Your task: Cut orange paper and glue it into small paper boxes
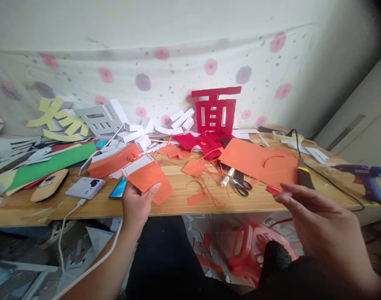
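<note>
Fingers of the left hand (135,206) grip an orange sheet (149,177) at the table's (178,202) near edge, left of centre. Right hand (318,221) hovers at the near right, fingers loosely spread, holding nothing, just beside a red scrap (272,190) and a black handle (304,175); scissors (242,186) lie between the hands

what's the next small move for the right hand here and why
Likely ease the right hand a little forward and close it on the black-handled corded tool. That hand is open and empty, with its fingers just short of the handle lying on the table. The left hand already pinches the orange paper piece at the near edge.
</note>
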